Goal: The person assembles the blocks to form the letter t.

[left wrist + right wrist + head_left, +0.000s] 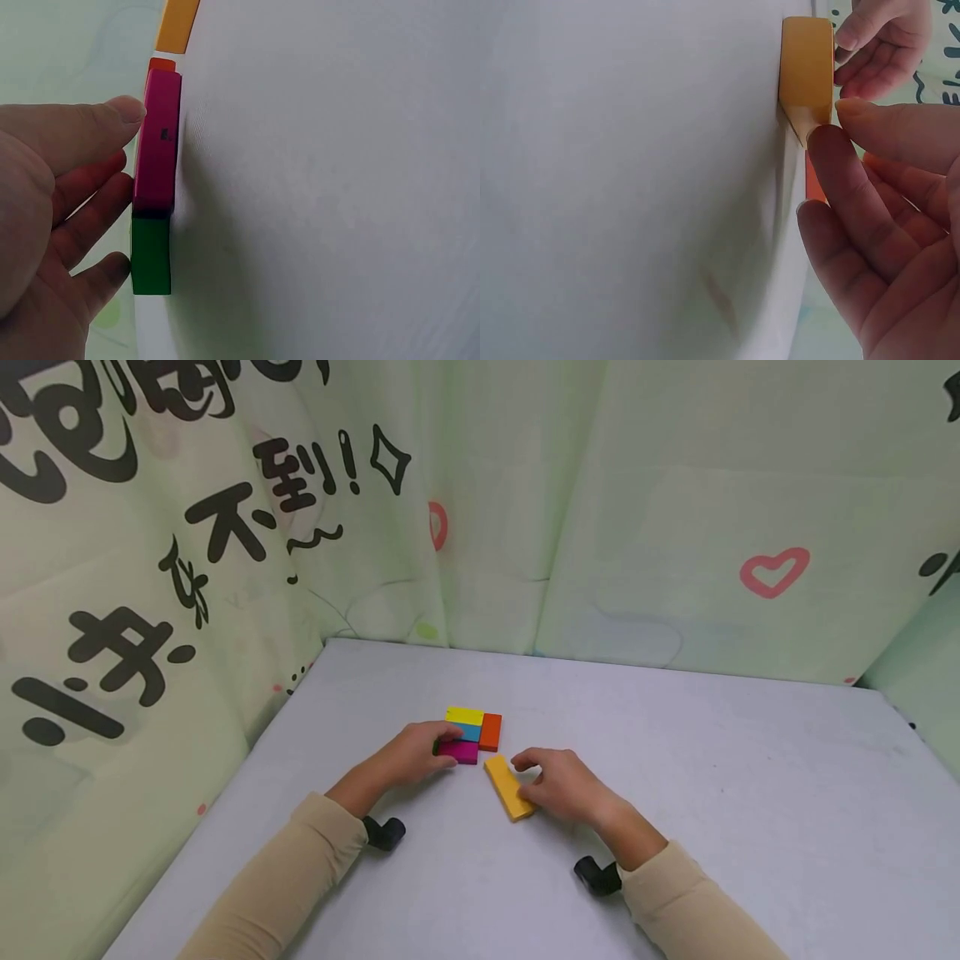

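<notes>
My left hand point(420, 752) lies over the left end of a small cluster of flat blocks. Its thumb is at the magenta block point(159, 142), and its other fingers reach across toward the blue block point(470, 732) and the green block point(151, 256). The hand hides most of the green block in the head view. A yellow block point(465, 715) and an orange-red block point(491, 732) adjoin the blue one. My right hand point(566, 785) is at a separate amber block point(510, 787), lying aslant; thumb and a fingertip touch its near end, fingers loosely bent.
The blocks lie on a white tabletop point(712, 793). A pale green curtain point(637, 527) with dark lettering and hearts hangs behind and to the left. Black wrist-worn devices, such as the one point(598, 877) by the right sleeve, sit under both wrists.
</notes>
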`<action>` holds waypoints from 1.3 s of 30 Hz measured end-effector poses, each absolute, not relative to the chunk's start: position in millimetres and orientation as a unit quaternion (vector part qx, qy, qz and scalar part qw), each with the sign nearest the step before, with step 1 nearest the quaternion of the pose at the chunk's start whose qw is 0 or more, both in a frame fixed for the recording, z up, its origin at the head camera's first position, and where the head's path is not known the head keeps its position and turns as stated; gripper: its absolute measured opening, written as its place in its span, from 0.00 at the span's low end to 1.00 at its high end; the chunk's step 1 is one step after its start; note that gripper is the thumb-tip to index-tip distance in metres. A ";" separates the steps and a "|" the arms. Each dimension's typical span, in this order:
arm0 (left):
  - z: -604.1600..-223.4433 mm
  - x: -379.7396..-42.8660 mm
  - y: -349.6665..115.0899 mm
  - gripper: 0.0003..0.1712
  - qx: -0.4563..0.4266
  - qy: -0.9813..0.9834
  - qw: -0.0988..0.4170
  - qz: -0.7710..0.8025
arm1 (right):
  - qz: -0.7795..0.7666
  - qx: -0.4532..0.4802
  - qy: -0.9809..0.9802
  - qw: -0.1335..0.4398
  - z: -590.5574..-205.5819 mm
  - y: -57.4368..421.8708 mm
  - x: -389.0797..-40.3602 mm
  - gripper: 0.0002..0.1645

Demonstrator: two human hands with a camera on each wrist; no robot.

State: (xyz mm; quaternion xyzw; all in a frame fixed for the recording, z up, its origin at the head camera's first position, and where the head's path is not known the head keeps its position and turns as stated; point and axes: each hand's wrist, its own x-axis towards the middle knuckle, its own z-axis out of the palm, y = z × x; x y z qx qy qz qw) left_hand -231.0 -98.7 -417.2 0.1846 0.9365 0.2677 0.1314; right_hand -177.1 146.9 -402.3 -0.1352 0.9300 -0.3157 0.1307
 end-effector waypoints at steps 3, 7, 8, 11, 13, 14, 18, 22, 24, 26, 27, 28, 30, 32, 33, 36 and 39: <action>-417.5 -230.7 -98.3 0.28 0.186 0.936 0.133 0.268 | -0.320 -0.138 0.928 0.134 -403.5 145.5 -176.4 0.22; -417.5 -230.9 -98.2 0.27 0.189 0.935 0.131 0.269 | -0.326 -0.150 0.923 0.138 -403.6 142.5 -174.8 0.23; -417.5 -230.9 -98.2 0.27 0.190 0.935 0.131 0.269 | -0.328 -0.153 0.922 0.138 -403.5 141.5 -174.4 0.23; -417.1 -230.8 -98.2 0.27 0.191 0.935 0.130 0.269 | -0.331 -0.159 0.920 0.141 -403.3 138.4 -173.7 0.24; -416.9 -230.8 -98.2 0.27 0.191 0.936 0.130 0.267 | -0.332 -0.157 0.919 0.145 -403.4 136.6 -173.9 0.25; -416.8 -230.7 -98.1 0.27 0.191 0.936 0.131 0.266 | -0.333 -0.155 0.918 0.149 -403.3 135.8 -174.1 0.26; -416.6 -230.9 -97.7 0.26 0.192 0.936 0.134 0.262 | -0.338 -0.144 0.915 0.165 -403.4 134.1 -176.3 0.29; -416.1 -231.3 -97.1 0.23 0.194 0.936 0.136 0.258 | -0.336 -0.141 0.917 0.162 -404.2 133.1 -180.2 0.29; -416.2 -231.7 -96.8 0.22 0.194 0.937 0.138 0.256 | -0.334 -0.137 0.919 0.162 -405.3 132.4 -182.0 0.29; -416.5 -232.1 -96.6 0.21 0.192 0.938 0.140 0.252 | -0.331 -0.133 0.920 0.165 -406.7 132.1 -184.0 0.30; -416.5 -232.2 -96.5 0.21 0.191 0.939 0.140 0.249 | -0.330 -0.131 0.920 0.168 -407.1 132.0 -184.8 0.30; -416.4 -232.4 -96.5 0.20 0.192 0.940 0.140 0.246 | -0.328 -0.128 0.920 0.170 -407.3 132.0 -185.5 0.30; -416.5 -232.8 -96.5 0.20 0.192 0.941 0.139 0.241 | -0.327 -0.126 0.920 0.174 -407.3 131.9 -186.6 0.31; -416.2 -233.1 -96.5 0.19 0.193 0.942 0.138 0.237 | -0.324 -0.126 0.921 0.176 -407.0 132.0 -187.5 0.32; -416.3 -233.3 -96.7 0.19 0.194 0.943 0.137 0.234 | -0.322 -0.127 0.921 0.176 -406.8 132.0 -187.7 0.32; -416.7 -234.0 -97.1 0.19 0.195 0.944 0.136 0.230 | -0.320 -0.128 0.922 0.176 -407.5 131.9 -188.5 0.32; -417.4 -234.4 -97.8 0.18 0.198 0.944 0.137 0.227 | -0.317 -0.129 0.923 0.177 -408.1 132.0 -189.3 0.32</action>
